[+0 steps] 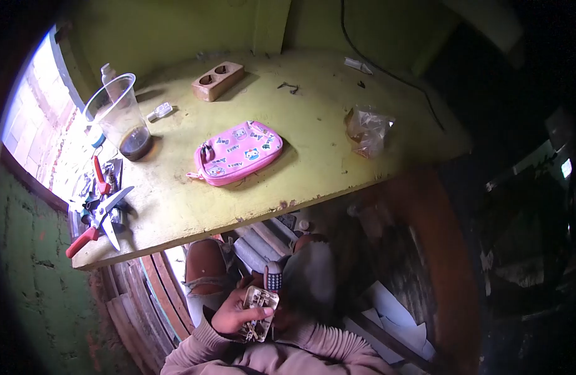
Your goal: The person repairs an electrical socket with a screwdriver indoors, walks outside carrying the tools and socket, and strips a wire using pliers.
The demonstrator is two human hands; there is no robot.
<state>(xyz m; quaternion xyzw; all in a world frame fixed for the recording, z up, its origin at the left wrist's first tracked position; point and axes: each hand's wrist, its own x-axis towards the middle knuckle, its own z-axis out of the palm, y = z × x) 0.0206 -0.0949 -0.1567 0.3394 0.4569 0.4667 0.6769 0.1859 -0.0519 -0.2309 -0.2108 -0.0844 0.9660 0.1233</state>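
Note:
My left hand (230, 316) is closed around an opened white plastic electrical socket casing (261, 305), with the thumb lying across it. Small metal contacts show inside the casing, which is held over my lap. Just above it is a small black-and-white checked object (273, 277); I cannot make out what it is or what supports it. My right hand (290, 315) is in deep shadow close beside the casing. Its fingers do not show clearly.
On the yellow table (319, 159) lie a pink zip pouch (241, 153), a brown two-hole socket block (217, 81), red-handled pruning shears (102, 215), a crumpled plastic bag (368, 130) and a white plug (160, 112). A clear plastic cup (118, 115) holds dark liquid. A cable (388, 72) trails at the back right.

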